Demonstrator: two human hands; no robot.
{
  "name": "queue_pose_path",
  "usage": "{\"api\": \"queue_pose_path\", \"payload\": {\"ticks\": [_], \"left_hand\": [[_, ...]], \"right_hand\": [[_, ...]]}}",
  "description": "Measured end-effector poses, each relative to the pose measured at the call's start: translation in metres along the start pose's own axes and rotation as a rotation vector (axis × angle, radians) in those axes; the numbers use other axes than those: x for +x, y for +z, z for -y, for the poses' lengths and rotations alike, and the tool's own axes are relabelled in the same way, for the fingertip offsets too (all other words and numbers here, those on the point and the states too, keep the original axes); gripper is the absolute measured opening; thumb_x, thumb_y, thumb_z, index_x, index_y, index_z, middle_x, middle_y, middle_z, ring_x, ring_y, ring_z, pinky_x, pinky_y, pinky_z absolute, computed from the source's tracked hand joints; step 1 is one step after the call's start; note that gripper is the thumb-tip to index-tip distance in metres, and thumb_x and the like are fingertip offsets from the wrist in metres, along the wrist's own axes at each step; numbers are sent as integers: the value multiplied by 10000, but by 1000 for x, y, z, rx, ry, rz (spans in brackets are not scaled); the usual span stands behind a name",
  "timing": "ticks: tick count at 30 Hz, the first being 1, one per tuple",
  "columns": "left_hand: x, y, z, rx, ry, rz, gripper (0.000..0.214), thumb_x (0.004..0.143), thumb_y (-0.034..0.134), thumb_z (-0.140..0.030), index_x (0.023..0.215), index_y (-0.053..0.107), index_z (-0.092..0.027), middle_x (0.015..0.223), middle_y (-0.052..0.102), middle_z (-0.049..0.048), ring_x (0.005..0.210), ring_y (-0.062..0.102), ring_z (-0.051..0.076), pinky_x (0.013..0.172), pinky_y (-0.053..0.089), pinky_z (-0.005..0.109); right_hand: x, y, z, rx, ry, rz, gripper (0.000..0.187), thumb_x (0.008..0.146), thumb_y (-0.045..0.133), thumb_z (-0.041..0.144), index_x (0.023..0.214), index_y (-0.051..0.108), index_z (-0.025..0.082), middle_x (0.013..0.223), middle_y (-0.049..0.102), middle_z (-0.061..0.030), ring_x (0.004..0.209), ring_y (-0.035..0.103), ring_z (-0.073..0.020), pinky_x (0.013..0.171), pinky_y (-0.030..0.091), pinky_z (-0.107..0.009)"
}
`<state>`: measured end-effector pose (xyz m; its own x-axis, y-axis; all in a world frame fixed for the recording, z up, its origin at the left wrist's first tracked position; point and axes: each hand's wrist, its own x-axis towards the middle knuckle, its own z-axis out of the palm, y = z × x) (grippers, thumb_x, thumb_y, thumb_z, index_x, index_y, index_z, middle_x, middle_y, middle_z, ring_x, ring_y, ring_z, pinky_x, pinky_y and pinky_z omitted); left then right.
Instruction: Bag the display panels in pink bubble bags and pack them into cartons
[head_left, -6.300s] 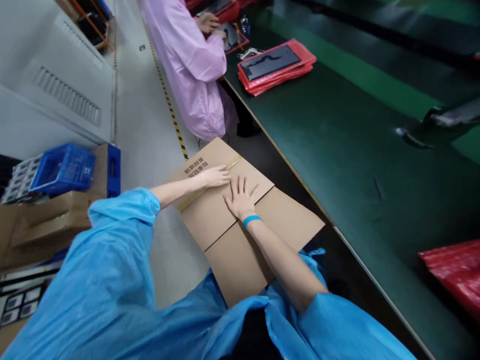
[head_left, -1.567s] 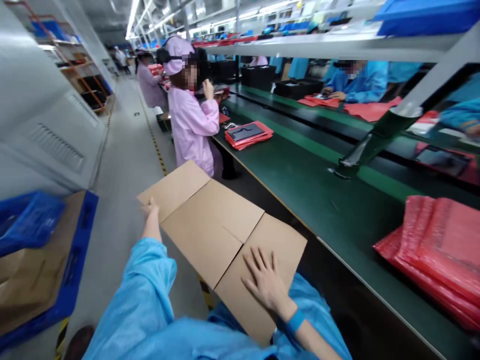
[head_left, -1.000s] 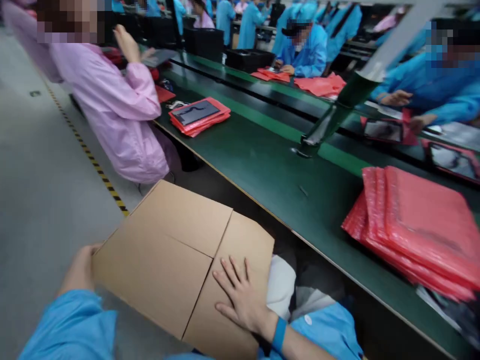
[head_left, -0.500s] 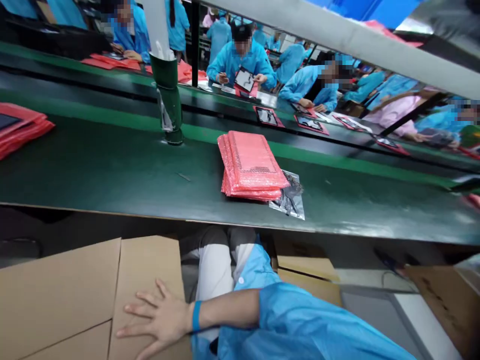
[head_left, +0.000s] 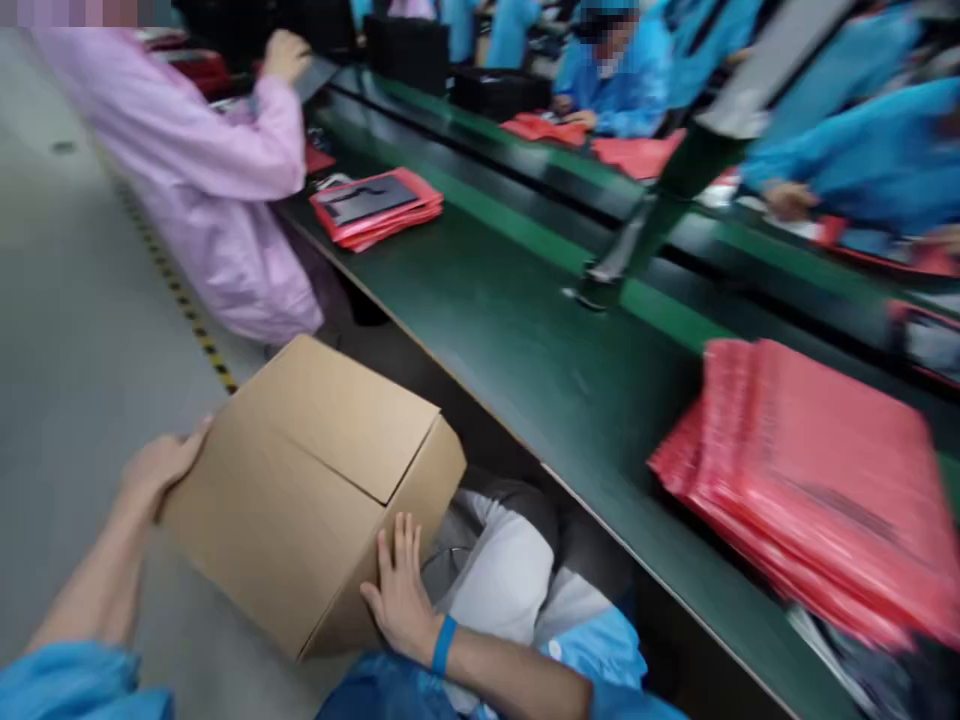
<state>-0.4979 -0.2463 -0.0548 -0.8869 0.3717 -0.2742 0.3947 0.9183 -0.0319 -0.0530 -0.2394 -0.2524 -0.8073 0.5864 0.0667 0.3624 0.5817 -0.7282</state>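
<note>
A brown cardboard box point(head_left: 300, 480) sits squared up over my lap, just left of the green worktable. My left hand point(head_left: 157, 465) grips its far left edge, fingers curled round the corner. Against the box's near right side my right hand point(head_left: 401, 590) lies flat, fingers together and stretched out, a blue band on the wrist. Both blue sleeves show at the bottom of the view.
A stack of red bubble bags point(head_left: 810, 490) lies on the green worktable point(head_left: 525, 330) to my right. Another red stack with a dark panel point(head_left: 371, 205) is farther along. A person in a pink coat point(head_left: 195, 180) stands ahead; people in blue work across the table.
The cardboard, flat a moment ago, now stands as a squared box. My head swung right and back to the left. My right hand moved from the top face to the box's side.
</note>
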Motion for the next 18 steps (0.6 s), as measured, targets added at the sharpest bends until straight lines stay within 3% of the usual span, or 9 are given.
{"api": "queue_pose_path", "payload": {"ticks": [2,5,8,10,12,14,16,17,18], "left_hand": [[19,11,31,21,-85,69,878,1096,298,-736,1008,833,-46,1137,808,319,1188,788,436,955,619,521],[63,29,45,10,-71,108,1048,1039,209,-847,1039,832,-4,1191,780,372,1232,758,447,988,591,524],[107,35,48,-55,-4,114,1199,936,207,-1003,1116,808,19,1255,773,335,1239,725,416,1048,553,567],[122,31,49,-92,23,105,1246,883,225,-1057,1128,810,16,1247,776,322,1227,712,406,1052,541,574],[125,26,50,-118,42,86,1212,888,260,-1051,1150,823,-10,1234,783,309,1199,716,406,1039,543,568],[122,21,48,-136,62,66,1092,927,328,-999,1193,837,-70,1249,794,275,1179,726,400,1035,548,538],[116,18,44,-146,93,19,926,970,416,-914,1248,839,-139,1310,792,231,1214,719,393,1065,541,499],[111,18,40,-147,109,-38,857,987,454,-864,1294,824,-155,1369,774,221,1266,699,400,1097,527,496],[104,19,36,-149,118,-119,810,1002,483,-814,1362,793,-158,1450,735,222,1335,663,413,1136,505,508]], "right_hand": [[-10,15,13,59,62,50,1492,842,859,261,1665,-367,481,1781,-183,-116,1623,37,-569,1130,268,-1017],[-16,44,41,110,120,179,1541,822,830,285,1541,-519,483,1747,-220,-82,1586,59,-600,1047,239,-1083],[-22,66,66,50,167,356,1562,789,838,306,1446,-569,479,1771,-122,-59,1563,188,-605,1075,307,-1050],[-28,62,73,-25,146,480,1548,739,864,329,1533,-446,558,1798,-15,-12,1561,245,-583,1114,382,-983],[-31,40,72,-62,66,529,1462,680,881,350,1677,-142,663,1820,114,17,1581,273,-556,1134,464,-893],[-26,1,66,-44,-47,491,1226,647,874,360,1689,304,661,1808,323,7,1596,361,-527,1124,551,-789],[-5,-47,61,17,-161,416,842,697,830,357,1490,640,566,1637,633,-15,1499,595,-467,1067,638,-677],[13,-72,60,72,-233,403,618,769,785,359,1361,722,524,1426,785,-2,1327,749,-394,987,691,-584],[36,-95,60,116,-255,383,425,887,690,311,1277,755,465,1226,846,4,1165,814,-311,937,703,-492]]}}
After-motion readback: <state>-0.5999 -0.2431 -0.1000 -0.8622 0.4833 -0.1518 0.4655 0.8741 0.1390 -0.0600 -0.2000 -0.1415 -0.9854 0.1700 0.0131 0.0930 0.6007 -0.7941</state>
